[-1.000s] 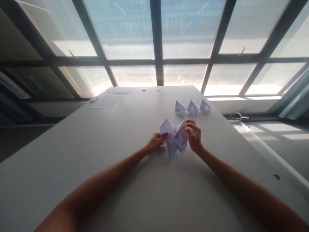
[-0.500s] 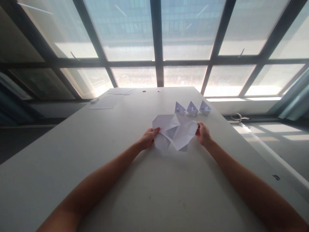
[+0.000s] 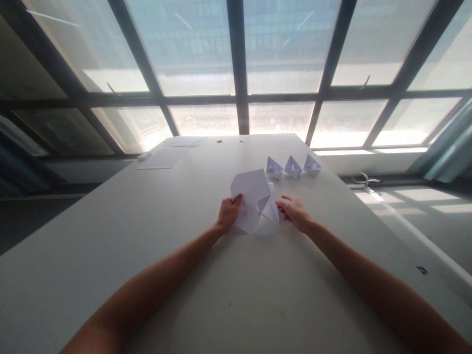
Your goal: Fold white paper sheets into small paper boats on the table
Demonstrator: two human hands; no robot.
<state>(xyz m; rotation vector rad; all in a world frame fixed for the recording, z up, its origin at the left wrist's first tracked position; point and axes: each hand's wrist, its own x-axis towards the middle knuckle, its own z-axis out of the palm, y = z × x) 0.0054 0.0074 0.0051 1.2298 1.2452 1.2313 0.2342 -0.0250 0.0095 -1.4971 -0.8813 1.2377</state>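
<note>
A sheet of white paper (image 3: 250,189), partly folded with loose flaps, is held a little above the table in front of me. My left hand (image 3: 229,210) is closed on its left edge, the thumb lying on top. On the other side, my right hand (image 3: 295,211) has its fingers apart, with the fingertips at the paper's right flap; whether they press on it is hard to see. Just beyond stand three folded paper boats in a row: the left boat (image 3: 275,168), the middle boat (image 3: 293,168) and the right boat (image 3: 311,166).
The white table (image 3: 184,290) reaches towards large windows. At its far left lie flat paper sheets (image 3: 162,159) and a small white object (image 3: 143,156). A coiled cable (image 3: 360,178) lies beyond the table's right edge.
My right hand has left the paper's outer right corner and moved inward to the left, its fingers now spread. The spread-out right part has folded in, so the paper looks narrower.
</note>
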